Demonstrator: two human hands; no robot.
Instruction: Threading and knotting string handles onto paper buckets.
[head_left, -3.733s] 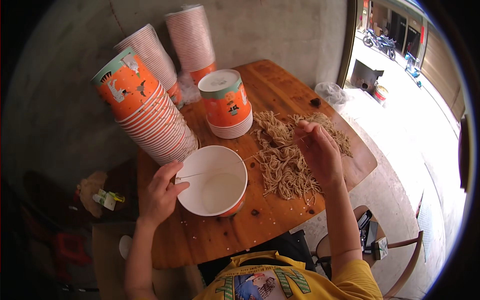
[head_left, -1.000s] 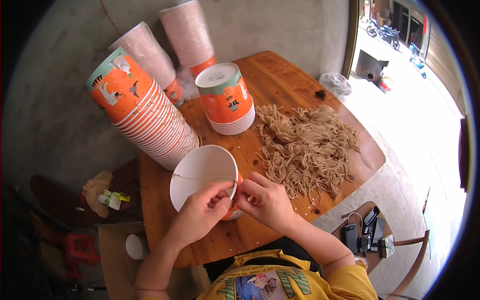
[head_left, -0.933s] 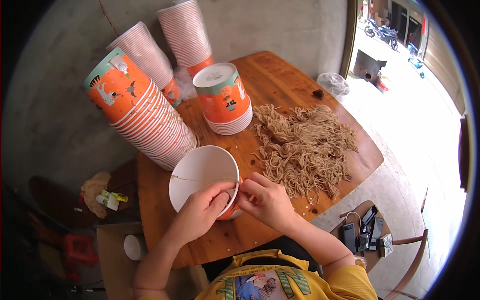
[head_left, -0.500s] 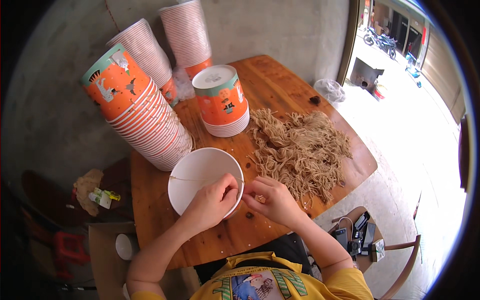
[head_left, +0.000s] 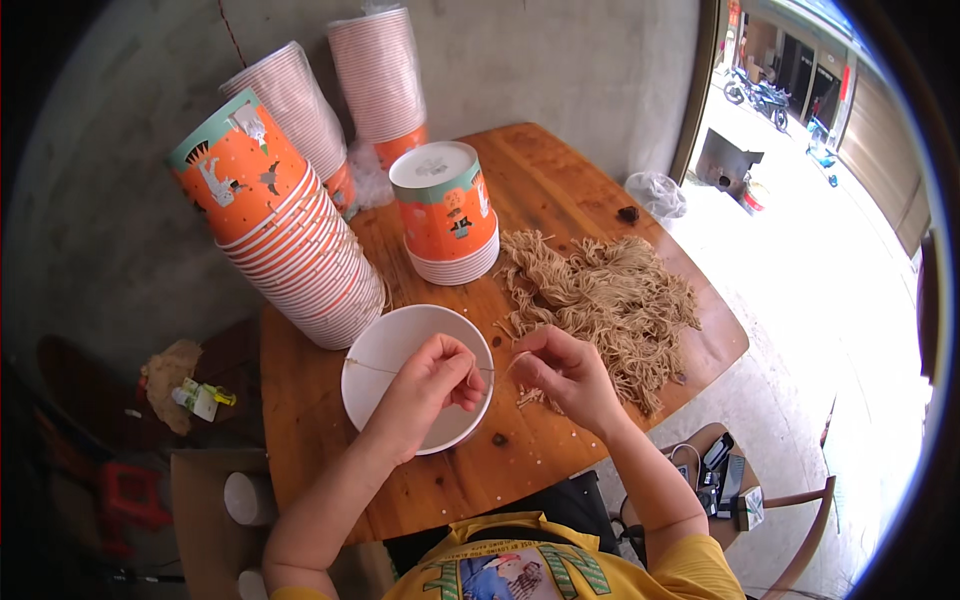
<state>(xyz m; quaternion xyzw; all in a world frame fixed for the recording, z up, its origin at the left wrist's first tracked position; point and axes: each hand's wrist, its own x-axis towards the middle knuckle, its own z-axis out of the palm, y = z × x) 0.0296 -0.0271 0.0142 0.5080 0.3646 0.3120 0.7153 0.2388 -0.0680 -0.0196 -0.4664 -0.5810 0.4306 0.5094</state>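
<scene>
A white paper bucket (head_left: 385, 345) stands mouth up near the front of the table. A thin tan string (head_left: 372, 367) runs from its left rim across the mouth, behind my left hand (head_left: 425, 392), and on toward my right hand (head_left: 568, 378). My left hand is over the bucket with its fingers curled in around the string; the exact grip is partly hidden. Just right of the rim, my right hand pinches the string's end between thumb and forefinger. Beyond it lies a loose heap of tan strings (head_left: 610, 310).
An upside-down orange bucket stack (head_left: 445, 225) stands behind the white bucket. A tall leaning stack (head_left: 290, 250) is at left, with strings along its rims. Two plastic-wrapped stacks (head_left: 375, 80) are by the wall. A cardboard box (head_left: 200, 500) sits below the wooden table (head_left: 520, 455).
My right hand has drawn away to the right and slightly up from my left hand, so a stretch of string shows between them. My left hand's fingers have loosened a little.
</scene>
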